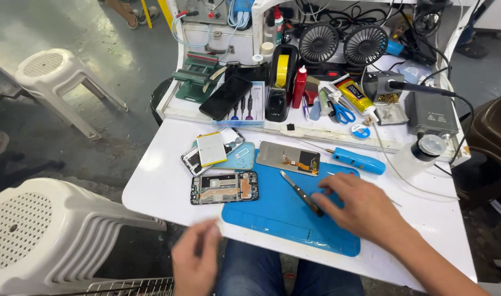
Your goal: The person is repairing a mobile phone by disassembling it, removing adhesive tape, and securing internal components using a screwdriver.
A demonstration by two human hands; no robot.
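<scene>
My right hand (360, 205) lies flat, fingers loosely spread, on the blue mat (272, 211), and its fingertips touch the dark handle end of the tweezers (301, 193). The tweezers rest on the mat at a slant, their metal tip pointing up and to the left toward the phone screen panel (287, 158), which lies face down across the mat's far edge with its orange flex cable showing. I am not pinching the tool; the fingers only rest against it.

My left hand (196, 257) hangs off the near edge of the worktop (157, 181), above my knee, blurred; the fingers look curled, but I cannot tell whether it holds anything.

Just left of the mat lies an opened phone frame (224, 187) with its board and parts bared. Beyond it are a small pale blue pad (242, 159), a white-faced battery (211, 148) and another phone shell (191, 160), stacked partly over one another. A blue-handled screwdriver (359, 160) lies to the right of the screen panel, near the mat's far corner.

On the raised shelf behind stand a tape dispenser (280, 82) with yellow tape, a red bottle (299, 86), blue scissors (343, 113), two small black fans (342, 43) and a dark phone (225, 97) leaning on a tool tray.
</scene>
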